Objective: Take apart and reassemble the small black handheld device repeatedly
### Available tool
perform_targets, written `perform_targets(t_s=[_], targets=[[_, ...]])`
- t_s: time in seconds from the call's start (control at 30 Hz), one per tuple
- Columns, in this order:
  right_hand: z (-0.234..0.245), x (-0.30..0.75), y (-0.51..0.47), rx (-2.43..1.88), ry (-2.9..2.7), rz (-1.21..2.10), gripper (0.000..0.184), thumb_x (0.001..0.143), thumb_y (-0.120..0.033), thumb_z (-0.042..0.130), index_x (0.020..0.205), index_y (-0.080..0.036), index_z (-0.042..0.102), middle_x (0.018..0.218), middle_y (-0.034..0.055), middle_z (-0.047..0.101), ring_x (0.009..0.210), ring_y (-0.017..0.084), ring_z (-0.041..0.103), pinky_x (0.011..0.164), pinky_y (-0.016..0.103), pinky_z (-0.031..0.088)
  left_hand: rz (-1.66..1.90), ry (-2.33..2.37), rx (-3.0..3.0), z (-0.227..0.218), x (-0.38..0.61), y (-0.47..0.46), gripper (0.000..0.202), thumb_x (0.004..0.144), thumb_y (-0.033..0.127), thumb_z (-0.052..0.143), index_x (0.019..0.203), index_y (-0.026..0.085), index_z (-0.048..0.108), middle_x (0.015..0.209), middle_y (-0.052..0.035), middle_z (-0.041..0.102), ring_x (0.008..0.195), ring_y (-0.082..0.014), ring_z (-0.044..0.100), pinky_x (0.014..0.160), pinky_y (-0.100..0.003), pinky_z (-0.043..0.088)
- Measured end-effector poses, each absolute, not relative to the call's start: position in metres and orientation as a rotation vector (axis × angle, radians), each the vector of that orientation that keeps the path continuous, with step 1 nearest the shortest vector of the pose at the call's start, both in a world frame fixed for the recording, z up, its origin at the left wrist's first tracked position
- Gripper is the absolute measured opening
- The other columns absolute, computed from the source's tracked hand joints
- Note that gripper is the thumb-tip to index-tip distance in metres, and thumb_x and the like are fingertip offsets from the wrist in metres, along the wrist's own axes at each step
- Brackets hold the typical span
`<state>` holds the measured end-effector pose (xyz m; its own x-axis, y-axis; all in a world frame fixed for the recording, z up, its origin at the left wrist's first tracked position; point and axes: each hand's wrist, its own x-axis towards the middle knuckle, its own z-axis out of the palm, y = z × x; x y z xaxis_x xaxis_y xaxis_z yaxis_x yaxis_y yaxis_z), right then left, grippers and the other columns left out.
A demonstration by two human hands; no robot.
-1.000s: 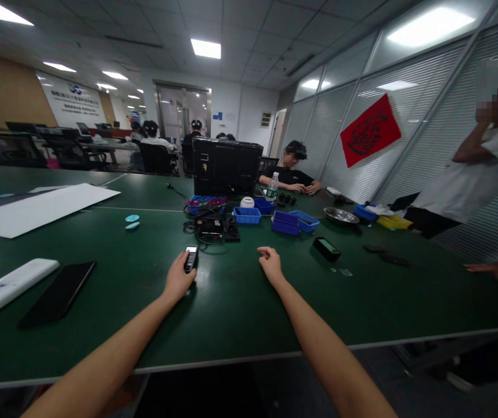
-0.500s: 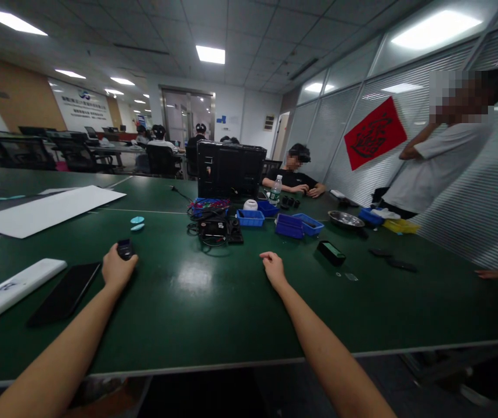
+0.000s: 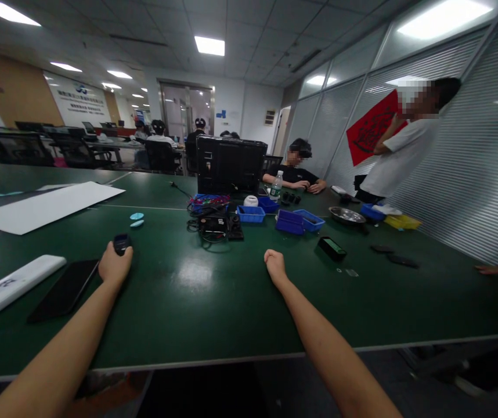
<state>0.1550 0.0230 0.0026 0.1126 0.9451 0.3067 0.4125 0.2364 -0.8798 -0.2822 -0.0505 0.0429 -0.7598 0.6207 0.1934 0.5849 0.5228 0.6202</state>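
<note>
On the left side of the green table (image 3: pixel 214 325), my left hand (image 3: pixel 115 266) is closed around a small black device (image 3: pixel 121 244), whose kind I cannot make out. Its top shows beyond my fingers. My right hand (image 3: pixel 275 267) is curled into a fist near the table's middle, with nothing visible in it. A black flat slab like a tablet (image 3: pixel 64 290) lies left of my left hand, next to a long white device (image 3: pixel 18 284). Two light-blue pieces (image 3: pixel 136 219) lie ahead of that hand. Right of my right hand sits a black box with a green top (image 3: pixel 331 248).
A monitor (image 3: pixel 231 165) stands mid-table behind cables, a black adapter (image 3: pixel 213 225) and blue trays (image 3: pixel 251 215). Toward the right are a bottle (image 3: pixel 276 184), a metal bowl (image 3: pixel 347 216) and dark flat pieces (image 3: pixel 403 261). One person (image 3: pixel 295 168) sits opposite; another (image 3: pixel 406 154) stands right.
My right hand's fingers have curled in from a more extended pose. My left hand has shifted slightly left with the black device. The standing person has moved left, before the red poster.
</note>
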Motion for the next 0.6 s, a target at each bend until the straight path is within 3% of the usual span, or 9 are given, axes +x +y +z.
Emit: perform_targets(t_s=[0.3,0.6], targets=[[0.009,0.15,0.018,-1.422,-1.623,0.588,0.014,0.05,-0.016,0.028,0.045,-0.019,0.041,0.048,-0.0021,0.041,0.052,0.012,0.04,0.054,0.023,0.028,0.939,2.44,1.406,0.04,-0.217,-0.055,0.065,0.077,0.045,0.043,0.133,0.014,0.033,0.126,-0.014,0.05,0.111,-0.0283,0.049,0.088,-0.036,0.041],[0.008,0.149,0.018,-1.414,-1.655,0.606,0.015,0.051,-0.015,0.029,0.045,-0.019,0.042,0.047,-0.0025,0.041,0.052,0.012,0.041,0.053,0.022,0.028,0.942,2.128,1.71,0.024,-0.123,-0.046,0.061,0.078,0.04,0.046,0.131,0.013,0.035,0.126,-0.0122,0.05,0.112,-0.0236,0.049,0.091,-0.03,0.038]])
